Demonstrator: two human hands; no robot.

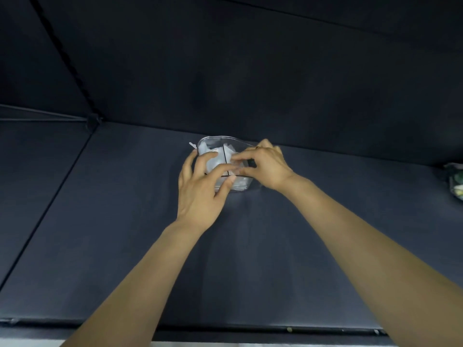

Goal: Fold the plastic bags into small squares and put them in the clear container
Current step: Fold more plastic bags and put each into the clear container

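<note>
Both hands, left hand point(200, 189) and right hand point(265, 166), grip the clear container point(220, 141) mid-table point(100, 221).

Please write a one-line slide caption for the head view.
Both hands, left hand and right hand, at the clear container of white plastic bags.

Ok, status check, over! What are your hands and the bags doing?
Left hand and right hand at clear container, fingers on white bags inside. Nothing in the way.

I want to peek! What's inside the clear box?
Crumpled white plastic bags fill the clear box, and a thin black line splits it in two. Both hands cover the front, left hand and right hand, so the bottom is hidden.
</note>
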